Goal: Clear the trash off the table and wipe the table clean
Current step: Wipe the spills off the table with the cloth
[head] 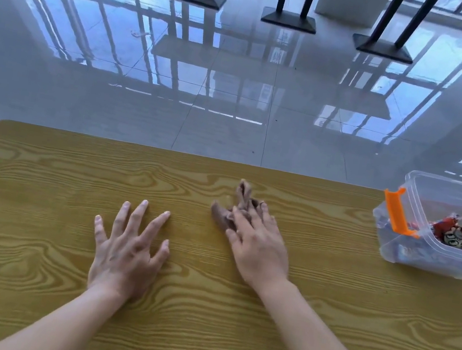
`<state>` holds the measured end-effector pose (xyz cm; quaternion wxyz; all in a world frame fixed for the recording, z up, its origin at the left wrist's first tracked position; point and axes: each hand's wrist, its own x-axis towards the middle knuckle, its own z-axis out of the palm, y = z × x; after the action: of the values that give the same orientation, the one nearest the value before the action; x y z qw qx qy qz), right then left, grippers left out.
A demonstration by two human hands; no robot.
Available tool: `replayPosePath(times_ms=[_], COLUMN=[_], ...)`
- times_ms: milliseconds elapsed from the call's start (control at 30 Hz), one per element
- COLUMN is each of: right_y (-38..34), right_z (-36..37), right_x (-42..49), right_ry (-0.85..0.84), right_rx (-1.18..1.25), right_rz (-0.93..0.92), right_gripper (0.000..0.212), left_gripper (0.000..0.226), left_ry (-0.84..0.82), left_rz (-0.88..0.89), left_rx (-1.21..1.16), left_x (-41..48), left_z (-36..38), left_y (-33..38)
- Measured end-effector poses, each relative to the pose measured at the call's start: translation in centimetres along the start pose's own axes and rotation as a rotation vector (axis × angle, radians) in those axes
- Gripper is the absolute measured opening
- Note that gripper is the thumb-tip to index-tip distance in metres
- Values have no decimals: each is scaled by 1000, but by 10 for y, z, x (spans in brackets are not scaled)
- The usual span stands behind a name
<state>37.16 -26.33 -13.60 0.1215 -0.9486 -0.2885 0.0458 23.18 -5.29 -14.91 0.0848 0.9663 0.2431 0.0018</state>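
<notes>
Right hand (258,247) presses the brown cloth (243,194) flat-fingered onto the table (35,235) centre, spreading load for wiping. Left hand (125,255), fingers splayed and holding nothing, likely serves as a brace. Trash wrapper (457,237) already lies in the clear container (392,253) at right.

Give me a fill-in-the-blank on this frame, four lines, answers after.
1. The right hand rests on a crumpled brown ____.
2. The left hand lies spread on the table, holding ____.
3. The red wrapper lies ____ the clear box.
4. The box's latch is coloured ____.
Missing words: cloth; nothing; inside; orange.
</notes>
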Motion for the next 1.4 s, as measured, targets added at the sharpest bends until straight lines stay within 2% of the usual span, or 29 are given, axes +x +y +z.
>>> replayPosePath(times_ms=[100,167,233,333,400,467,567,633,700,767,833,867,933,1033,1067,1133,1233,1300,1333,1400], right_y=[-4,20,40,33,13,-12,-23,10,51,72,60,45,6,-23,-17,11,47,30,9,-40], right_z=[-2,-6,-5,-4,1,8,8,-2,-6,-12,-10,-5,3,5,3,1,-5,-4,-1,12], right_x=[-83,-99,-69,16,50,37,-52,-79,-63,-26,3,9,-3,-47,-58,-67,-48,-19,-5,15], right_ry=[-39,-32,14,78,62,32,-46,-55,10,80,137,164,195,83,52,26,52,73,73,56], right_rx=[-10,-33,-56,-33,-18,-35,-29,-40,-89,-90,-33,-13,5,19,1,-68,-131,-113,-87,-43], right_rz=[-325,-341,-192,147,213,59,-300,-354,-216,70,273,309,182,-213,-265,-173,225,444,474,368], right_gripper=[47,47,50,53,53,53,49,47,50,50,46,43,36,33,36,46,59,62,63,62], left_gripper=[60,59,58,57,56,55,55,54,53,52,50,49,47,48,48,49,47,47,47,47], left_ry=[6,7,15,18,19,21,29,36,37,42,39,32,24,20,18,18,-3,-13,-23,-31], left_rz=[4,10,1,-1,-2,-2,-7,-4,2,-4,-12,-10,-10,-14,-7,6,13,9,10,6], left_rx=[-18,-25,-27,-28,-36,-49,-68,-74,-77,-80,-79,-78,-83,-86,-82,-75,-87,-98,-122,-206], left_x=[0,-2,-3,-2,0,0,-1,-1,0,-1,-1,-1,-1,-1,-1,0,1,0,0,3], left_z=[0,-1,1,3,2,2,1,1,1,2,2,2,1,0,0,0,1,0,-1,-6], left_y=[1,2,1,-2,-1,-2,-2,-2,-1,-2,-1,-1,-1,-1,-1,-2,-2,-3,-3,-5])
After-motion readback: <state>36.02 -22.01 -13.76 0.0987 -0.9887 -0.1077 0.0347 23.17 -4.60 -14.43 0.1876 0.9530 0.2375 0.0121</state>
